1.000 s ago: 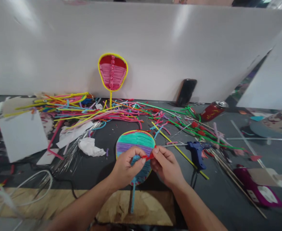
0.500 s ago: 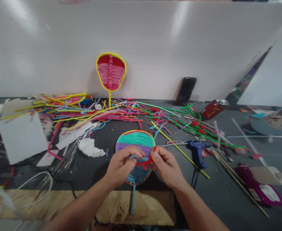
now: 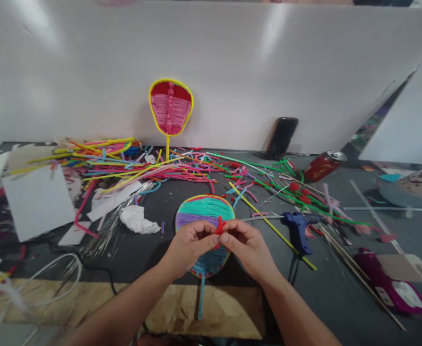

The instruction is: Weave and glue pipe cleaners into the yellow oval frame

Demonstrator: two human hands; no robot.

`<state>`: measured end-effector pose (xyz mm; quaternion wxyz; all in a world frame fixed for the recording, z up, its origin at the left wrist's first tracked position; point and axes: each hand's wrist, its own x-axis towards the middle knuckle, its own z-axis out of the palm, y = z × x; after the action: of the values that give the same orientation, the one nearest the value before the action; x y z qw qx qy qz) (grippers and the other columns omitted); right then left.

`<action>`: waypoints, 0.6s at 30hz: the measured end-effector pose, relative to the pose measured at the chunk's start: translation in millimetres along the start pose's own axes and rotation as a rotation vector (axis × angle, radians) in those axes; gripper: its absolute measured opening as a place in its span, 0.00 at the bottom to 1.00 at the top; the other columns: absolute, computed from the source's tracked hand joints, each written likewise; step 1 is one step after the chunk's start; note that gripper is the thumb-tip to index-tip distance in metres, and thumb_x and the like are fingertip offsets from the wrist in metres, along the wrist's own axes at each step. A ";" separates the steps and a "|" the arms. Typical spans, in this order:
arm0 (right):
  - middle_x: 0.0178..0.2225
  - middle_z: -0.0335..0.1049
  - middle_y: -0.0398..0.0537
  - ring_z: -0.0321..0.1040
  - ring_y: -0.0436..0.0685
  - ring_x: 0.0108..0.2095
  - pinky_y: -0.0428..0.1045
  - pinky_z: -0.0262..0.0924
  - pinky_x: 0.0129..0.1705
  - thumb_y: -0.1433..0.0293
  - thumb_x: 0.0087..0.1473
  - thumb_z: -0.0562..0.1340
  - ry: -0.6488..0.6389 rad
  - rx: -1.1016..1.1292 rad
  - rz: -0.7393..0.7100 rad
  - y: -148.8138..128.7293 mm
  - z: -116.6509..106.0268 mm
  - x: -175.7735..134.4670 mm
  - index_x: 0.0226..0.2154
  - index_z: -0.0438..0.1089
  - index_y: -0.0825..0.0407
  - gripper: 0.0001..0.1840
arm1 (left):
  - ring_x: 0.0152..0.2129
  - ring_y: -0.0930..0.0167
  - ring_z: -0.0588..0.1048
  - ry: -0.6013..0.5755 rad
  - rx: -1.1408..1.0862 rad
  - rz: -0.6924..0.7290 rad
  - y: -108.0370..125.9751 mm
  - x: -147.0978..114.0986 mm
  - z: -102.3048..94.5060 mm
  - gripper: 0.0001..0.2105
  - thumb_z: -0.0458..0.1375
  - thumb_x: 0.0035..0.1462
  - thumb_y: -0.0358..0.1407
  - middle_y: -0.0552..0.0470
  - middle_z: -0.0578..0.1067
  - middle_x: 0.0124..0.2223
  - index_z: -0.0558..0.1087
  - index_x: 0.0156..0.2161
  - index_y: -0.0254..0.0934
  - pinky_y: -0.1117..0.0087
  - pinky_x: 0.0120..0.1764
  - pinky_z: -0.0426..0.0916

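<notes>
A small piece of red pipe cleaner [image 3: 220, 227], bent into a compact knot-like shape, is pinched between the fingertips of both my hands. My left hand [image 3: 192, 242] grips it from the left, thumb against forefinger. From the right, my right hand [image 3: 245, 242] closes on it in the same way. Beneath them lies a round fan [image 3: 207, 207] covered in teal, purple and blue pipe cleaners with a yellow and red rim. Its blue handle [image 3: 201, 298] points toward me over a wooden board [image 3: 232, 305]. My hands hide the fan's middle.
A yellow-rimmed pink and red fan [image 3: 170, 108] stands against the white panel. Loose pipe cleaners [image 3: 160, 170] spread across the back. Rightward are a blue glue gun [image 3: 297, 233], a red can [image 3: 324, 166] and a phone [image 3: 282, 137]; crumpled tissue [image 3: 139, 220] lies left.
My left fingers have come in to meet the right ones and now pinch the red pipe cleaner too. Its open loop has become a small tight bundle. The view has shifted slightly.
</notes>
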<state>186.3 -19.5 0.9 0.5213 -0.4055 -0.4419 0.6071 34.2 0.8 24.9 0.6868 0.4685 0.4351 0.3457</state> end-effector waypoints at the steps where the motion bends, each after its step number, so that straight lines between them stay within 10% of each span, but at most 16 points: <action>1: 0.26 0.66 0.42 0.61 0.49 0.27 0.45 0.60 0.29 0.62 0.46 0.68 0.010 -0.016 -0.018 -1.1 1.3 0.2 0.29 0.70 0.52 0.11 | 0.23 0.76 0.68 0.009 -0.001 0.010 -0.8 0.6 0.0 0.12 0.66 0.43 0.41 0.56 0.71 0.24 0.73 0.27 0.33 0.74 0.30 0.65; 13: 0.28 0.71 0.45 0.67 0.52 0.27 0.47 0.62 0.30 0.68 0.54 0.60 0.104 -0.443 -0.250 -0.2 1.1 -5.7 0.33 0.71 0.48 0.04 | 0.26 0.73 0.70 0.105 0.331 0.181 -7.1 1.5 -5.4 0.08 0.57 0.52 0.37 0.55 0.74 0.27 0.75 0.29 0.34 0.74 0.32 0.65; 18: 0.23 0.65 0.39 0.64 0.49 0.24 0.44 0.59 0.26 0.67 0.48 0.65 0.193 -0.352 -0.117 2.4 5.8 -4.3 0.30 0.61 0.49 0.10 | 0.26 0.73 0.71 0.074 0.658 0.353 -5.5 -3.2 -3.1 0.08 0.54 0.53 0.33 0.55 0.75 0.27 0.74 0.28 0.36 0.75 0.32 0.64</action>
<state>180.7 -24.6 0.4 0.5165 -0.5203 -0.5121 0.4476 30.5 -2.7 20.0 0.4132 0.7190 0.4602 0.3172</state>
